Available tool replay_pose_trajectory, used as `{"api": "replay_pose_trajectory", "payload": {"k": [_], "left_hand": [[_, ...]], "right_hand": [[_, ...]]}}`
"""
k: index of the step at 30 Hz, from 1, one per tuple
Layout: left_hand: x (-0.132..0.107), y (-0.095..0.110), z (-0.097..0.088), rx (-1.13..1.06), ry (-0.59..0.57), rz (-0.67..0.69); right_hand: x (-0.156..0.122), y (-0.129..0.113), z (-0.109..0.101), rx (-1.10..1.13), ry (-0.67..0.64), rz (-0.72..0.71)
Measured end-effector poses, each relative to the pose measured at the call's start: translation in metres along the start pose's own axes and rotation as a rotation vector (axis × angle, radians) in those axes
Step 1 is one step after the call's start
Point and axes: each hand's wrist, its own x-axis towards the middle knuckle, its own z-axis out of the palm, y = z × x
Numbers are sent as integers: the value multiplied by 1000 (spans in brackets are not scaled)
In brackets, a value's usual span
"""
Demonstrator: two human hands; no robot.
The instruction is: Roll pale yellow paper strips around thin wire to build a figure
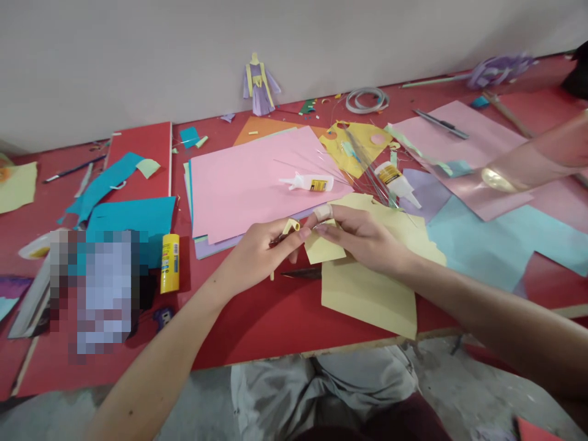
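My left hand is closed with a folded strip of pale yellow paper poking out between thumb and fingers. Something dark lies under those fingers, too hidden to name. My right hand, with a bandage round one finger, pinches a small piece of pale yellow paper. The fingertips of both hands meet above the table. Below them a dark pointed blade lies on the red surface, partly covered by a larger pale yellow sheet.
Pink sheets lie stacked ahead, bearing a glue bottle. A second glue bottle rests to the right. A yellow glue stick stands at left. A paper doll figure leans on the wall. Someone else's forearm reaches in from the right.
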Motion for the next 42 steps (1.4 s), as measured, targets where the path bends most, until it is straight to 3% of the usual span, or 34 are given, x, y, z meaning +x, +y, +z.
{"api": "replay_pose_trajectory", "payload": {"k": [8, 17, 42], "left_hand": [[0, 0, 2, 138, 36, 53], [1, -3, 2, 266, 20, 133], [1, -5, 3, 206, 58, 157]], "right_hand": [[1, 0, 2, -55, 17, 10], [0, 11, 2, -90, -58, 17], [-4, 5, 5, -68, 28, -66]]}}
